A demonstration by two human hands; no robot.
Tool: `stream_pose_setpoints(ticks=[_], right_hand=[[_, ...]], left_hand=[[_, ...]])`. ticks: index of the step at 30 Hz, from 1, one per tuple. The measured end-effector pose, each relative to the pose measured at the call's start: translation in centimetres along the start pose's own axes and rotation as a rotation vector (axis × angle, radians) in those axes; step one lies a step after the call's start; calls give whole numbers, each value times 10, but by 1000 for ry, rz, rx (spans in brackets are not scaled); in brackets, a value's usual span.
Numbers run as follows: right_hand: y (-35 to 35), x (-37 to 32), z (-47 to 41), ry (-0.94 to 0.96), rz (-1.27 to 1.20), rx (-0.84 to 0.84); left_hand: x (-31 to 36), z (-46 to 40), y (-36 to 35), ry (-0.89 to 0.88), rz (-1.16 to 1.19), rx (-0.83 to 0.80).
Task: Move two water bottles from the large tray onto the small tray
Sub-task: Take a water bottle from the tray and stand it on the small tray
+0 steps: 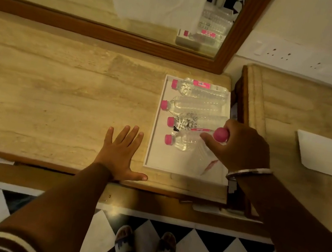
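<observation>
Gripping: right hand [242, 147] holds bottle [202, 154] by its cap, over large tray [150, 145]
Left hand [121, 153]: spread flat on tabletop [56, 90], beside tray edge

Hotel rm: framed mirror [136, 6], bottled-water tray [152, 145].

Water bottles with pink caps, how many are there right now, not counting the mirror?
5. Four lie in the large tray: far bottle, second bottle, third bottle, nearest bottle. The right hand holds a fifth bottle.
</observation>
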State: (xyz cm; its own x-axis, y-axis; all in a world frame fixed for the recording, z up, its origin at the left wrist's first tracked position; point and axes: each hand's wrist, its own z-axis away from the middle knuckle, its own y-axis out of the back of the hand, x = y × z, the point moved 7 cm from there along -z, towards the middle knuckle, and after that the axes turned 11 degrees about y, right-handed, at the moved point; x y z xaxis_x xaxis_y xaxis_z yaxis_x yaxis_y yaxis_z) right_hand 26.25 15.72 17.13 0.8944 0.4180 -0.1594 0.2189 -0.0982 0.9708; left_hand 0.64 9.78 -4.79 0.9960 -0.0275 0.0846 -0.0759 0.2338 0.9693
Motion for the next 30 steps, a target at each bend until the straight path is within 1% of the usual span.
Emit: stream_pose_setpoints(ticks=[5,8,9,12,14,19,22,23,24,27,30], right_hand=[[5,9,7,-4,51,16],[15,22,10,-89,133,-69],[20,27,11,-112,138,-81],[63,45,18,-137,105,12],[94,60,21,-139,105,68],[174,127,24,-135,135,213],[208,181,30,-116,161,272],[217,204,33,-103,181,270],[216,213,32,-91,190,259],[216,268,36,-56,188,207],[203,307,41,-3,187,173]], left_hand=[[2,2,4,57,-52,-101],[10,2,14,79,-89,-147],[14,2,20,82,-76,-144],[38,4,54,80,26,-51],[61,1,78,37,42,12],[155,-21,130,-48,100,165],[239,-36,140,-80,123,225],[274,-42,141,-79,143,236],[294,-44,139,-82,167,244],[382,-54,121,-79,233,224],[438,-58,92,-40,278,163]])
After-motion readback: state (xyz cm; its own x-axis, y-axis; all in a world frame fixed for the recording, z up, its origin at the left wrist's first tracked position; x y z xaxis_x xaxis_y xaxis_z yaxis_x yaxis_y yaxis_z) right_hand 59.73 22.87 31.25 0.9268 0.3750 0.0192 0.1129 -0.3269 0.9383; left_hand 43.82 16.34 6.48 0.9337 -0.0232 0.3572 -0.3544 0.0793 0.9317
